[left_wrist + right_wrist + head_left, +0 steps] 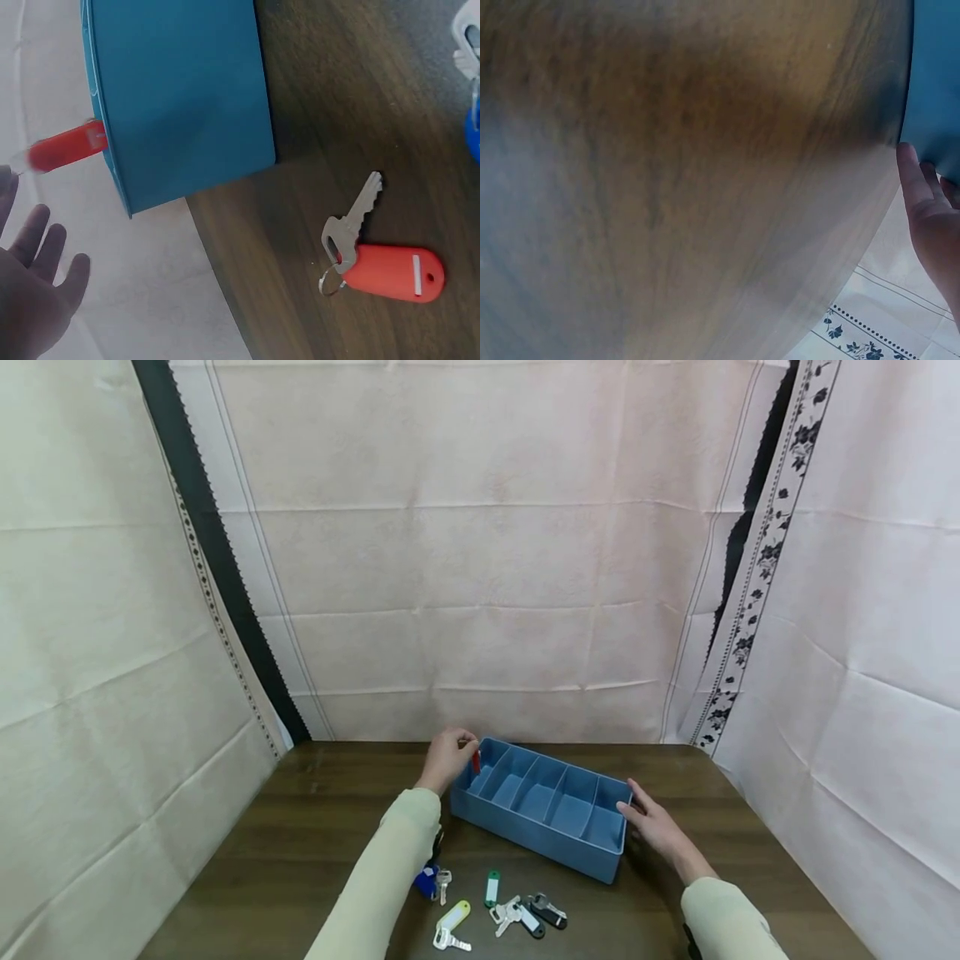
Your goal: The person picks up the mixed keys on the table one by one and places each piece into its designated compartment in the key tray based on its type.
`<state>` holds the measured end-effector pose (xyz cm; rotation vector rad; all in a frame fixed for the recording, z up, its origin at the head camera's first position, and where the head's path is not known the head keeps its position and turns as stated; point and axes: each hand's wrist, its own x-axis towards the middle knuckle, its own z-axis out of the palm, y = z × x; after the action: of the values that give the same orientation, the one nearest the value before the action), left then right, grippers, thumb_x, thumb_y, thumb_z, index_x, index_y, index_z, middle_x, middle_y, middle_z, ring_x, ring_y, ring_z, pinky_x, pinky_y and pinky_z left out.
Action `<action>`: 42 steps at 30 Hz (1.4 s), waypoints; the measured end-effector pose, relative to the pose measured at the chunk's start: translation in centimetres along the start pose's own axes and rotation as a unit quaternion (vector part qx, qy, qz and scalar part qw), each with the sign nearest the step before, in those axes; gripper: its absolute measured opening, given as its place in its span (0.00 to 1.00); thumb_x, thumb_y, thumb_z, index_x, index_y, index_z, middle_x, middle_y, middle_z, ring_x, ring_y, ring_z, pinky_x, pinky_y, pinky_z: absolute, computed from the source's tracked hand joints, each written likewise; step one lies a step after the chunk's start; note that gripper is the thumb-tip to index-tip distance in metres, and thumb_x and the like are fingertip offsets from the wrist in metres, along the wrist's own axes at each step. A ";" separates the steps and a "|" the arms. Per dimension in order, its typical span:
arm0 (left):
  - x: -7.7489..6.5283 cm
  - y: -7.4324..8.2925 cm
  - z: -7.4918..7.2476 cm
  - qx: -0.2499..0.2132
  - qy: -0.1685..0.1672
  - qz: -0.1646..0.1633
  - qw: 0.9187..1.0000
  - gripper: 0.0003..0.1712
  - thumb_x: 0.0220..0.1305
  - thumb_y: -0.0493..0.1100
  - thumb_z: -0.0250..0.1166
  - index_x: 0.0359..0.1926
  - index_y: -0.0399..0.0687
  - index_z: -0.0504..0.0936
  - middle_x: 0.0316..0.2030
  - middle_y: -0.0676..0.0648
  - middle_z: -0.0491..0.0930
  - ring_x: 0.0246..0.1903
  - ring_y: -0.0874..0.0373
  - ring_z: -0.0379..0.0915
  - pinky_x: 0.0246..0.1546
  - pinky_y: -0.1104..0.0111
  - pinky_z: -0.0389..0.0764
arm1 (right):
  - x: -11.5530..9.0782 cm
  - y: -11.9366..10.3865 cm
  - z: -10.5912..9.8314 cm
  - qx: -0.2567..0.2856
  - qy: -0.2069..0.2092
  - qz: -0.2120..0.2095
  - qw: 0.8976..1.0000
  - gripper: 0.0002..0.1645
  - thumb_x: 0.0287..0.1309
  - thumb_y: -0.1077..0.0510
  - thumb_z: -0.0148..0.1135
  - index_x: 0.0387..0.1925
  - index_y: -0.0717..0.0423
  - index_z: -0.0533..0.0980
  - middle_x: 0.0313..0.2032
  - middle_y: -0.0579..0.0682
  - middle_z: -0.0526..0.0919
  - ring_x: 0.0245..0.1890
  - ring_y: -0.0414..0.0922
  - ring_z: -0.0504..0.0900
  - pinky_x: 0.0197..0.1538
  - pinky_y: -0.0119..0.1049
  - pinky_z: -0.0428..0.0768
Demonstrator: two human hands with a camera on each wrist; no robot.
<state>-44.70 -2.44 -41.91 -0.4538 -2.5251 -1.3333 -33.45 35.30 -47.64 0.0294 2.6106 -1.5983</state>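
Nearest you: one yellow tag with a metal key; just beyond, two black tags beside further keys, one green tag and one blue tag. One second red tag, keyed, lies flat on the worktop, seen only from your left wrist. Next, one blue tray, five compartments, set askew: probably light, stiff plastic, apt to slide, best steadied at an end wall. Your right hand grips its right end, partly closed, one digit at the rim, others along the outer wall. Your left hand pinches one red tag at the leftmost compartment, remaining fingers loosely spread; whether tag or ring is pinched, you cannot tell. The tag looks light, hard, rather slick and not fragile; a hold on its flat faces should limit swinging. Surface: dark brown wood grain, faint sheen, rounded far corners. Room: creased pale cloth behind and at both sides, floral border at right, dark strip at left.
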 end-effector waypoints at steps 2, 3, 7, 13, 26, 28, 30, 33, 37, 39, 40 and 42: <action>-0.2 0.0 -0.2 0.001 -0.007 0.002 1.000 0.13 0.70 0.42 0.63 0.51 0.44 0.84 0.51 0.43 0.80 0.52 0.46 0.74 0.56 0.52 0.74 | 0.0 0.1 0.2 0.003 -0.001 0.001 1.000 0.44 0.76 0.44 0.45 0.79 0.49 0.35 0.74 0.72 0.39 0.71 0.71 0.50 0.64 0.60 0.65; -0.2 0.0 -0.3 0.002 -0.010 0.004 1.000 0.15 0.70 0.42 0.63 0.54 0.44 0.83 0.52 0.42 0.80 0.54 0.46 0.74 0.56 0.52 0.74 | 0.0 0.0 0.2 0.003 -0.001 0.001 1.000 0.44 0.76 0.44 0.45 0.79 0.49 0.35 0.74 0.72 0.39 0.71 0.71 0.50 0.63 0.60 0.66; -0.2 -0.2 -0.9 0.012 -0.015 0.000 1.000 0.18 0.70 0.42 0.63 0.59 0.44 0.80 0.56 0.42 0.78 0.57 0.45 0.74 0.58 0.52 0.73 | 0.0 -0.1 0.2 0.005 0.002 -0.003 1.000 0.43 0.76 0.45 0.45 0.79 0.49 0.35 0.74 0.72 0.40 0.71 0.71 0.50 0.63 0.60 0.66; -0.2 -0.5 -2.2 0.016 -0.022 -0.014 1.000 0.18 0.70 0.44 0.63 0.58 0.45 0.80 0.58 0.42 0.77 0.58 0.45 0.73 0.57 0.52 0.73 | -0.2 -0.2 0.1 0.009 0.000 -0.007 1.000 0.43 0.77 0.46 0.44 0.79 0.49 0.34 0.74 0.72 0.38 0.71 0.71 0.50 0.63 0.60 0.65; -1.3 -2.3 -4.8 0.027 -0.015 -0.019 0.999 0.17 0.69 0.44 0.65 0.56 0.42 0.82 0.54 0.42 0.79 0.58 0.45 0.72 0.58 0.51 0.71 | -0.1 -0.1 0.1 0.005 -0.005 -0.006 1.000 0.45 0.76 0.43 0.45 0.79 0.49 0.34 0.74 0.71 0.37 0.71 0.71 0.50 0.64 0.60 0.64; -1.5 -2.7 -5.2 0.029 -0.014 -0.015 0.999 0.18 0.68 0.43 0.65 0.56 0.40 0.81 0.55 0.41 0.79 0.59 0.44 0.71 0.59 0.50 0.70 | -0.2 -0.1 0.1 0.005 -0.006 -0.007 1.000 0.45 0.76 0.43 0.45 0.79 0.49 0.34 0.74 0.72 0.37 0.71 0.71 0.50 0.64 0.61 0.64; -1.8 -3.2 -5.5 0.035 -0.012 -0.012 0.999 0.18 0.68 0.42 0.65 0.55 0.39 0.82 0.54 0.40 0.79 0.59 0.43 0.71 0.60 0.50 0.70 | -0.2 -0.1 0.1 0.006 -0.007 -0.008 1.000 0.44 0.76 0.43 0.45 0.79 0.49 0.34 0.74 0.72 0.37 0.71 0.71 0.50 0.64 0.60 0.64; -2.2 -4.0 -5.8 0.042 -0.013 -0.019 0.999 0.18 0.68 0.43 0.65 0.55 0.40 0.82 0.55 0.39 0.79 0.60 0.43 0.70 0.60 0.50 0.69 | -0.3 -0.1 0.1 0.008 -0.006 -0.008 1.000 0.44 0.77 0.43 0.44 0.79 0.49 0.34 0.74 0.71 0.37 0.71 0.70 0.50 0.64 0.61 0.64; -3.0 -5.1 -6.3 0.047 -0.020 -0.034 0.998 0.18 0.68 0.44 0.65 0.55 0.40 0.82 0.56 0.39 0.78 0.60 0.42 0.69 0.60 0.48 0.69 | -0.2 -0.1 0.0 0.010 -0.006 -0.007 1.000 0.43 0.77 0.44 0.44 0.79 0.49 0.34 0.74 0.71 0.36 0.71 0.70 0.48 0.64 0.61 0.64; -3.4 -5.6 -6.6 0.047 -0.024 -0.040 0.998 0.19 0.68 0.44 0.65 0.55 0.39 0.81 0.56 0.38 0.77 0.60 0.41 0.69 0.59 0.47 0.69 | -0.1 -0.1 0.0 0.011 -0.008 -0.005 1.000 0.44 0.77 0.44 0.44 0.79 0.49 0.33 0.74 0.71 0.35 0.71 0.70 0.48 0.64 0.61 0.64; -3.6 -5.8 -6.7 0.049 -0.026 -0.042 0.998 0.19 0.68 0.44 0.65 0.56 0.39 0.81 0.57 0.38 0.77 0.60 0.41 0.69 0.59 0.47 0.69 | -0.1 -0.1 0.0 0.013 -0.008 -0.004 1.000 0.43 0.77 0.44 0.44 0.79 0.49 0.33 0.75 0.71 0.35 0.71 0.70 0.48 0.64 0.61 0.64; -4.0 -6.5 -6.9 0.047 -0.032 -0.055 0.997 0.20 0.68 0.44 0.65 0.57 0.40 0.80 0.57 0.38 0.77 0.61 0.41 0.69 0.60 0.47 0.68 | -0.1 -0.1 0.0 0.016 -0.010 -0.004 1.000 0.43 0.77 0.45 0.44 0.79 0.49 0.34 0.75 0.71 0.35 0.72 0.70 0.47 0.64 0.61 0.64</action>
<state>-42.98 -12.23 -44.44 -0.3469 -2.6872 -1.2488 -33.35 35.28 -47.57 0.0054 2.5743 -1.6332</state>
